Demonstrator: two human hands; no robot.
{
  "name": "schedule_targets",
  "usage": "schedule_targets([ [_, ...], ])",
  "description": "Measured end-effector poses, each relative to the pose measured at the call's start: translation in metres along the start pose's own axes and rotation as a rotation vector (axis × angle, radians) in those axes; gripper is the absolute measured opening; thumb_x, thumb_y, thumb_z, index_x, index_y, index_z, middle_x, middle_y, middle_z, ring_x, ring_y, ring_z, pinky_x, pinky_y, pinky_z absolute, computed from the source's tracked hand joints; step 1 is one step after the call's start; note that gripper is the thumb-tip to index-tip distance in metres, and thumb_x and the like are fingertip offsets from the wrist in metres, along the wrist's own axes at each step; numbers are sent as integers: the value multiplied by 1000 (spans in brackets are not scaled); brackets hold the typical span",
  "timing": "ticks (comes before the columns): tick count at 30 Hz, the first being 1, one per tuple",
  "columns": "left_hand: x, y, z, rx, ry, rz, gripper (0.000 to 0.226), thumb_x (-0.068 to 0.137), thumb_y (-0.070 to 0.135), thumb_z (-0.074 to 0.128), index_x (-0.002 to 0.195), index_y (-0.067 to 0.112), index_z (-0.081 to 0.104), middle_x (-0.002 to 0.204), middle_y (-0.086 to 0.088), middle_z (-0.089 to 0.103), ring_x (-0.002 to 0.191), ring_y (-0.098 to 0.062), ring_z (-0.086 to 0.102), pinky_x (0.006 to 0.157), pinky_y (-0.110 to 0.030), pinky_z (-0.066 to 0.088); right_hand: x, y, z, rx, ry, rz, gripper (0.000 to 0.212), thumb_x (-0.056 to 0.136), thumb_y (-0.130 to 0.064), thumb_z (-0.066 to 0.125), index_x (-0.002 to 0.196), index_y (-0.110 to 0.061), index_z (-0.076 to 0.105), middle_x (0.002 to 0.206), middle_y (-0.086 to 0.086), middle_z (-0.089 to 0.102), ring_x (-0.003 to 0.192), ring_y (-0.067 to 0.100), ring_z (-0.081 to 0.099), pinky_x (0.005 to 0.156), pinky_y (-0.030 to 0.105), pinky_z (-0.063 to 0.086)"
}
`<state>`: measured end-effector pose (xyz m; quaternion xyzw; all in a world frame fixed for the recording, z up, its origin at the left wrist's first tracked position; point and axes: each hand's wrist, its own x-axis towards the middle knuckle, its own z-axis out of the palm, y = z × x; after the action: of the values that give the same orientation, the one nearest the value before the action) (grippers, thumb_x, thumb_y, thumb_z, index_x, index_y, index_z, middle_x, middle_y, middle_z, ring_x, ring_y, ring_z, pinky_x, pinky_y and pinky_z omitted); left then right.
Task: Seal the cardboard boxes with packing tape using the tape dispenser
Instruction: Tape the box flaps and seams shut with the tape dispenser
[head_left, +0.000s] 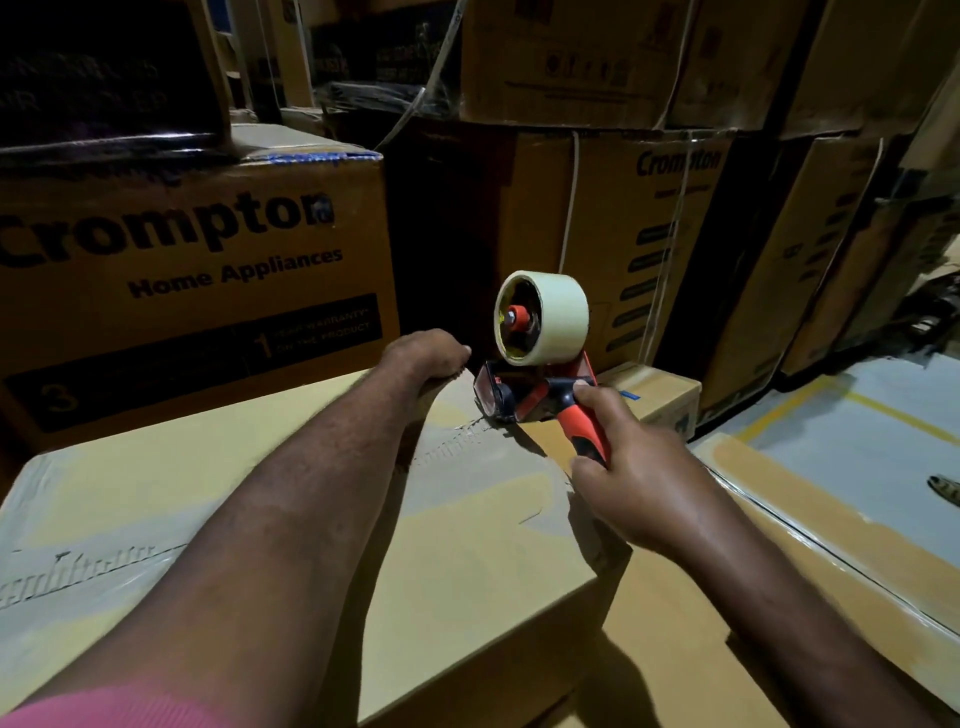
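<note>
A plain cardboard box (291, 499) fills the foreground, with clear tape strips over its top seam. My left hand (423, 358) curls over the box's far edge and holds it. My right hand (631, 462) grips the red-and-black handle of the tape dispenser (524, 389), whose front end rests on the box's top near the far right corner. A cream roll of packing tape (556, 317) sits upright on the dispenser.
Printed Crompton boxes (197, 270) are stacked at the left and across the back. A small box (660, 395) sits just behind the dispenser. Another taped flat box (831, 545) lies at the right, with grey floor and a yellow line (893, 415) beyond.
</note>
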<state>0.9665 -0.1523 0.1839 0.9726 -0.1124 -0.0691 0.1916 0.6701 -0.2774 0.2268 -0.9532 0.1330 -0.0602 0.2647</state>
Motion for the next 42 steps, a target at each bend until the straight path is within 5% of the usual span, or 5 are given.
schedule_targets([
  [13,-36,1,-9,-177,383,241,25,105,35,55,108,15,70,95,-2,67,86,-19,66,67,-35,53,-49,18,-8,2,-8,24,70,100,-29,54,150,-48,8,139,7,55,81,8,53,55,10,38],
  [25,-57,26,9,317,-144,449,36,95,53,57,100,22,74,97,-1,71,94,-21,66,90,-43,56,-50,19,-14,73,-38,37,69,97,-23,54,148,-47,14,96,-5,47,75,17,65,64,36,61],
  [35,-74,35,17,390,-157,413,47,106,46,32,143,32,56,166,3,28,157,-20,0,118,-67,-14,-89,38,-27,96,-40,128,70,98,-25,57,149,-47,16,115,5,53,62,13,68,42,14,44],
  [39,-108,34,18,342,255,516,40,106,47,42,111,24,75,119,3,72,121,-21,60,115,-57,28,-99,35,-23,112,-19,141,71,98,-23,55,151,-46,13,116,6,52,64,17,67,42,18,45],
  [42,-142,31,16,17,150,590,32,104,40,54,99,18,77,91,2,72,77,-13,62,65,-28,45,-101,32,-22,116,-16,140,71,98,-22,55,151,-45,13,116,6,52,64,19,68,42,19,46],
])
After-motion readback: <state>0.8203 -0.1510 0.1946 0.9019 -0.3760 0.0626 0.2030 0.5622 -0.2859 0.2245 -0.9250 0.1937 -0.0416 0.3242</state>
